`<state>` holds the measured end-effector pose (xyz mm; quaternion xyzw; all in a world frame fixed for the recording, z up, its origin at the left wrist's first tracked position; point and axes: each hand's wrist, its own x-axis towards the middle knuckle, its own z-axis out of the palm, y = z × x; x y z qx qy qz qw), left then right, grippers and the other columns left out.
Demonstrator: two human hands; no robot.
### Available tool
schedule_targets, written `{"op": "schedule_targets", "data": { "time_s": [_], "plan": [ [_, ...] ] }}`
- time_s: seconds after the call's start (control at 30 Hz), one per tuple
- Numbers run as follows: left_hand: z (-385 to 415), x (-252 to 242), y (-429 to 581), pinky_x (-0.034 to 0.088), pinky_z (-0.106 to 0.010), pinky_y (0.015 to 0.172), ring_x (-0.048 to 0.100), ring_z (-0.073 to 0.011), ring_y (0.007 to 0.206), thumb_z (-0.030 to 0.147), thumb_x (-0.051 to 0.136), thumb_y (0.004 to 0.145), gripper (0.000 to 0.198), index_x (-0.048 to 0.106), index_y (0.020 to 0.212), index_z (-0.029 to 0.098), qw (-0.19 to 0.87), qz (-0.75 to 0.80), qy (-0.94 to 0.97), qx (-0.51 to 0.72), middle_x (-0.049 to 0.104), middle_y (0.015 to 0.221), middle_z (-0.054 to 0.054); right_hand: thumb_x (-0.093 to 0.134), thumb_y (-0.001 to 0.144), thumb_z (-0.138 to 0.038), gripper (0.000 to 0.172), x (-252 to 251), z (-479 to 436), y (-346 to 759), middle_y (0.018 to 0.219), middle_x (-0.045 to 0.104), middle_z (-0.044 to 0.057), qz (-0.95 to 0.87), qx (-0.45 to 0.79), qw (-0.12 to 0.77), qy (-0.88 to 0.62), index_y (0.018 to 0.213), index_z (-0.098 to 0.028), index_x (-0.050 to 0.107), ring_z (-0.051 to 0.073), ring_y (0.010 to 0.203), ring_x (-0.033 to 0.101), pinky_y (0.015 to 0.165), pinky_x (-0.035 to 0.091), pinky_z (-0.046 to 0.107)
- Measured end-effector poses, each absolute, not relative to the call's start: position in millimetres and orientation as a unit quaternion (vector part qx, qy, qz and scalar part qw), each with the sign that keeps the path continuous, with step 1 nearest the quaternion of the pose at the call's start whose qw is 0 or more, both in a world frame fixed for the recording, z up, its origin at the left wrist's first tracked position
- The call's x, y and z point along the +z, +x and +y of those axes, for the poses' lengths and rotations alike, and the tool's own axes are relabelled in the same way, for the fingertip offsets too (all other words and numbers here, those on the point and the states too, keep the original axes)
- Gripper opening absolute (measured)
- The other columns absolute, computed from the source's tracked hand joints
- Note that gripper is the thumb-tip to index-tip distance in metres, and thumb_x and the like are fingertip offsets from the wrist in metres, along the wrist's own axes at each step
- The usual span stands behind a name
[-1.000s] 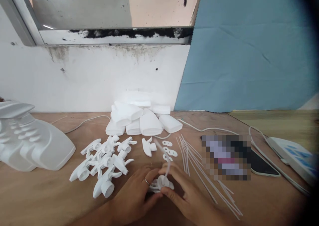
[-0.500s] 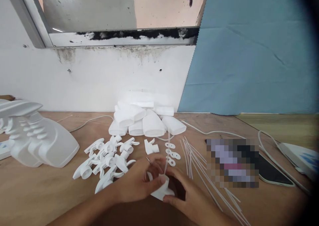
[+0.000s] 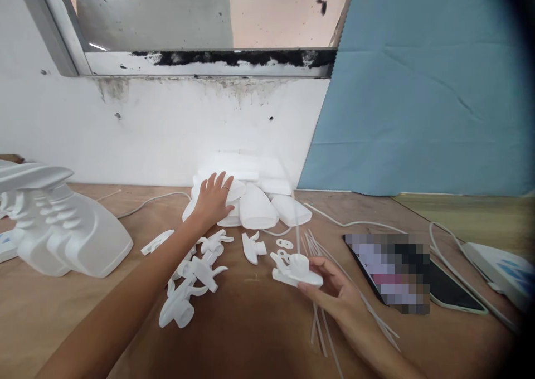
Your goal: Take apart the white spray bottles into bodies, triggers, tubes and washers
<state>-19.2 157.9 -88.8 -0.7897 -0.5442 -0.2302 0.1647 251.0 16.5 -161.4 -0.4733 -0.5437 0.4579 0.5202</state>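
Note:
My right hand (image 3: pixel 338 290) grips a white trigger sprayer head (image 3: pixel 297 273), turned so its collar faces up. A thin translucent tube (image 3: pixel 297 231) rises out of that collar. Fingers spread, my left hand (image 3: pixel 212 200) rests over the left part of a pile of white plastic bottles (image 3: pixel 257 209) by the wall. Its fingertips touch or hover just above a bottle; which of these I cannot tell. Several loose sprayer heads (image 3: pixel 181 309) lie beside and partly under my left forearm. One more sprayer head (image 3: pixel 251 248) sits apart, nearer the bottles.
Flat white washers (image 3: pixel 285 244) lie behind the held sprayer head. Thin white tubes (image 3: pixel 324 334) are spread beneath and around my right hand. To the right are a phone (image 3: pixel 455 290) and a cable (image 3: pixel 359 222). Large white bottles (image 3: pixel 92 234) stand at the left.
My left hand has let go of the sprayer head and reached forward to the bottle pile. My right hand has moved the sprayer head, with its tube, forward and right.

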Motion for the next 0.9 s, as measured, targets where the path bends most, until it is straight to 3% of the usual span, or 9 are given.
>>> {"op": "schedule_targets", "data": {
  "time_s": [0.1, 0.23, 0.3, 0.4, 0.5, 0.57, 0.9],
  "plan": [
    [164, -89, -22, 0.040, -0.041, 0.101, 0.051, -0.0287, 0.120, 0.015, 0.062, 0.074, 0.048, 0.053, 0.122, 0.018, 0.153, -0.544, -0.790, -0.236, 0.058, 0.127, -0.012, 0.078, 0.066, -0.033, 0.032, -153, 20, 259, 0.093, 0.069, 0.002, -0.493, 0.490, 0.540, -0.474, 0.093, -0.024, 0.064, 0.021, 0.085, 0.062, 0.075, 0.049, 0.030],
    [133, -74, -33, 0.047, -0.034, 0.091, 0.058, -0.0245, 0.107, 0.019, 0.055, 0.078, 0.046, 0.049, 0.124, 0.019, 0.156, -0.573, -0.744, -0.306, 0.062, 0.118, -0.009, 0.077, 0.068, -0.029, 0.029, -136, 25, 269, 0.101, 0.069, 0.003, -0.412, 0.572, 0.592, -0.390, 0.094, -0.023, 0.064, 0.022, 0.088, 0.065, 0.076, 0.051, 0.032],
    [110, -61, -43, 0.051, -0.031, 0.077, 0.063, -0.0214, 0.087, 0.027, 0.060, 0.077, 0.044, 0.051, 0.119, 0.020, 0.119, -0.606, -0.665, -0.421, 0.067, 0.100, -0.004, 0.075, 0.069, -0.028, 0.033, -127, 29, 277, 0.105, 0.069, 0.003, -0.372, 0.590, 0.617, -0.364, 0.100, -0.026, 0.064, 0.023, 0.084, 0.066, 0.070, 0.053, 0.034],
    [83, -42, -63, 0.051, -0.027, 0.060, 0.058, -0.0148, 0.064, 0.036, 0.069, 0.070, 0.040, 0.058, 0.104, 0.018, -0.035, -0.577, -0.522, -0.627, 0.062, 0.077, 0.002, 0.070, 0.072, -0.031, 0.035, -119, 37, 291, 0.104, 0.070, 0.003, -0.331, 0.569, 0.656, -0.369, 0.106, -0.029, 0.066, 0.024, 0.079, 0.067, 0.066, 0.054, 0.035],
    [72, -25, -84, 0.054, -0.027, 0.062, 0.058, -0.0126, 0.067, 0.027, 0.068, 0.071, 0.025, 0.060, 0.091, 0.014, -0.239, -0.449, -0.429, -0.747, 0.064, 0.083, 0.000, 0.058, 0.079, -0.038, 0.031, -119, 44, 305, 0.105, 0.071, 0.002, -0.336, 0.521, 0.672, -0.404, 0.109, -0.035, 0.067, 0.027, 0.086, 0.066, 0.074, 0.052, 0.041],
    [72, -19, -94, 0.055, -0.027, 0.064, 0.059, -0.0128, 0.072, 0.020, 0.066, 0.070, 0.015, 0.060, 0.082, 0.013, -0.312, -0.397, -0.377, -0.776, 0.066, 0.086, 0.000, 0.052, 0.082, -0.041, 0.034, -122, 48, 311, 0.107, 0.071, 0.000, -0.357, 0.497, 0.666, -0.425, 0.113, -0.038, 0.065, 0.030, 0.092, 0.065, 0.079, 0.050, 0.045],
    [75, -22, -91, 0.057, -0.028, 0.070, 0.061, -0.0145, 0.080, 0.016, 0.065, 0.071, 0.010, 0.056, 0.073, 0.015, -0.389, -0.392, -0.352, -0.755, 0.067, 0.080, 0.002, 0.052, 0.082, -0.040, 0.032, -130, 49, 304, 0.109, 0.071, -0.002, -0.412, 0.510, 0.611, -0.443, 0.111, -0.040, 0.065, 0.028, 0.085, 0.067, 0.076, 0.051, 0.044]
  ]
}}
